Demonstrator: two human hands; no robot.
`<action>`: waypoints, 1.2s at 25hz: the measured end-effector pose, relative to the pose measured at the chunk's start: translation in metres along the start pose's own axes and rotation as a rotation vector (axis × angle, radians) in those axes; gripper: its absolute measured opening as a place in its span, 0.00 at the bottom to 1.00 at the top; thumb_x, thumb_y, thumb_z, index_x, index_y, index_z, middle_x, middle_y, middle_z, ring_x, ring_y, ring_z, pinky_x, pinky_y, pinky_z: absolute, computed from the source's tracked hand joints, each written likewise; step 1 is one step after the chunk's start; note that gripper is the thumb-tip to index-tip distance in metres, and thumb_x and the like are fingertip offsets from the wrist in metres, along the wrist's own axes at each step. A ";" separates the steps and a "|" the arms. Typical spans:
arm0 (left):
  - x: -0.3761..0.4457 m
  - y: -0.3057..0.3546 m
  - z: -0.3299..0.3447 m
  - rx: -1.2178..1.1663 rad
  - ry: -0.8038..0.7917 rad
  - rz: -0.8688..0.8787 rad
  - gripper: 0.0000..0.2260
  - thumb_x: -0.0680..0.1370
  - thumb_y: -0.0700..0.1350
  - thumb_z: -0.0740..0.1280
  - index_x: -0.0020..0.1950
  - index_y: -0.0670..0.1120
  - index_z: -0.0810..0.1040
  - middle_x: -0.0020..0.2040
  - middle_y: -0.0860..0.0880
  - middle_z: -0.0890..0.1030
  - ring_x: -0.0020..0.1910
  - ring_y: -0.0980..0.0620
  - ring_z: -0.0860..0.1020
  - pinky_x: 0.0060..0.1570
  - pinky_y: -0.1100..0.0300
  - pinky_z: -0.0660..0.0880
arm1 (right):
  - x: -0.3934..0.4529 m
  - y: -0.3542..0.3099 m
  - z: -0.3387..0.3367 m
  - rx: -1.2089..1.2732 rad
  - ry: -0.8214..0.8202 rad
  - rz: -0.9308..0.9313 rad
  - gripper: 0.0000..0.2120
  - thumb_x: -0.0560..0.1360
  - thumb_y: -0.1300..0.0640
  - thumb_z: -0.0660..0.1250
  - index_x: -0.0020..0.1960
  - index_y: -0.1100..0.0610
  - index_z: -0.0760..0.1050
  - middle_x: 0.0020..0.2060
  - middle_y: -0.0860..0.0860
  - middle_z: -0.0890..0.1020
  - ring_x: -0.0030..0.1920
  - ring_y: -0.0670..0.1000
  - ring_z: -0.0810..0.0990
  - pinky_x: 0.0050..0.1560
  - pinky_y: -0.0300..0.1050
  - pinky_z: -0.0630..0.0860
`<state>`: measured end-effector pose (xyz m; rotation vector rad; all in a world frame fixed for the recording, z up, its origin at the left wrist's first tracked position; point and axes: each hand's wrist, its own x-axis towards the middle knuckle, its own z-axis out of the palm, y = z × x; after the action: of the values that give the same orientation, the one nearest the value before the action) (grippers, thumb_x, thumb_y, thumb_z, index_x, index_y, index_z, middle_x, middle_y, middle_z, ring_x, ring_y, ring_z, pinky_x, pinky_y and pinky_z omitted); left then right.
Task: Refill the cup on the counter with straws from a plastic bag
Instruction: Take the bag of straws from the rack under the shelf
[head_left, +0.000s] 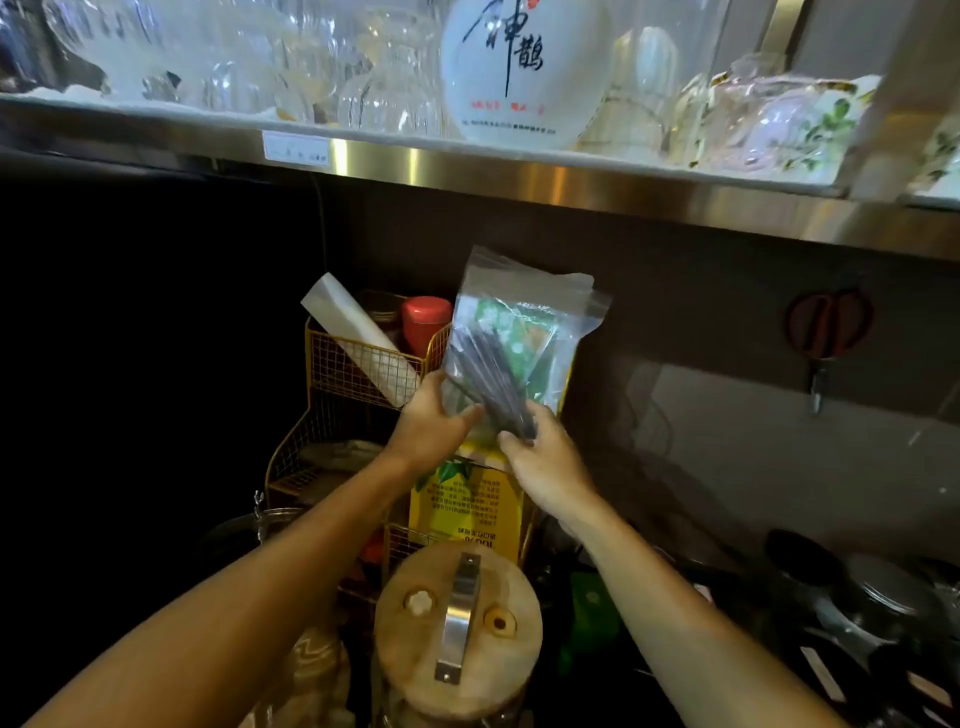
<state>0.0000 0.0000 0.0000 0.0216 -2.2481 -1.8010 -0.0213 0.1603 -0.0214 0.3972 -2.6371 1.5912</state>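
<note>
Both forearms reach forward and upward from the bottom corners of the view, converging in front of a gold wire rack (332, 374). Between them they hold up a clear plastic bag (524, 332), lifted off any surface and tilted slightly to the right, its sealed top edge pointing toward the steel shelf (519, 179) above.

The left hand (428, 426) grips the lower left corner of the bag, thumb across the front face and fingers wrapped behind, so it is closed on the plastic. The right hand (543, 462) meets the bag at its bottom edge, wrist bent back and palm turned away from the camera; its fingertips pinch the lower end where a bundle of dark straws (491, 379) gathers. The straws lie diagonally inside the bag, fanning from upper left down to lower right, with a green printed insert behind them.

Directly below the hands stands a yellow carton (465, 506) with green leaf artwork, seated in the rack. A red-capped jar (426, 317) and a white roll (358, 338) sit in the rack's upper basket. Nearer the camera is a jar with a round wooden lid (457, 613) and a metal clasp. Glassware and a white globe with black calligraphy (519, 67) line the shelf. The cup to be refilled cannot be picked out.
</note>
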 end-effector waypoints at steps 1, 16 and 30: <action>0.005 -0.004 0.001 0.005 -0.002 0.019 0.26 0.78 0.43 0.73 0.74 0.49 0.68 0.64 0.49 0.80 0.65 0.48 0.79 0.65 0.47 0.78 | 0.005 0.004 0.006 -0.009 0.045 -0.015 0.31 0.82 0.53 0.66 0.82 0.51 0.61 0.76 0.52 0.72 0.71 0.54 0.77 0.71 0.55 0.76; 0.022 -0.029 0.013 0.061 0.220 0.137 0.07 0.79 0.49 0.72 0.51 0.46 0.82 0.42 0.53 0.85 0.41 0.56 0.84 0.39 0.64 0.79 | 0.012 0.007 0.033 -0.318 0.337 -0.096 0.13 0.82 0.61 0.66 0.66 0.60 0.74 0.64 0.56 0.75 0.64 0.58 0.78 0.62 0.48 0.74; -0.076 0.049 0.002 -0.163 0.077 0.150 0.26 0.73 0.47 0.79 0.67 0.45 0.72 0.59 0.50 0.83 0.56 0.54 0.84 0.54 0.59 0.82 | -0.088 -0.021 -0.038 -0.222 0.412 -0.352 0.03 0.78 0.59 0.73 0.47 0.53 0.81 0.44 0.45 0.79 0.37 0.41 0.75 0.38 0.36 0.69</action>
<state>0.0799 0.0267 0.0318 -0.1035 -1.9883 -1.8636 0.0653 0.2013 0.0006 0.4358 -2.2465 1.1198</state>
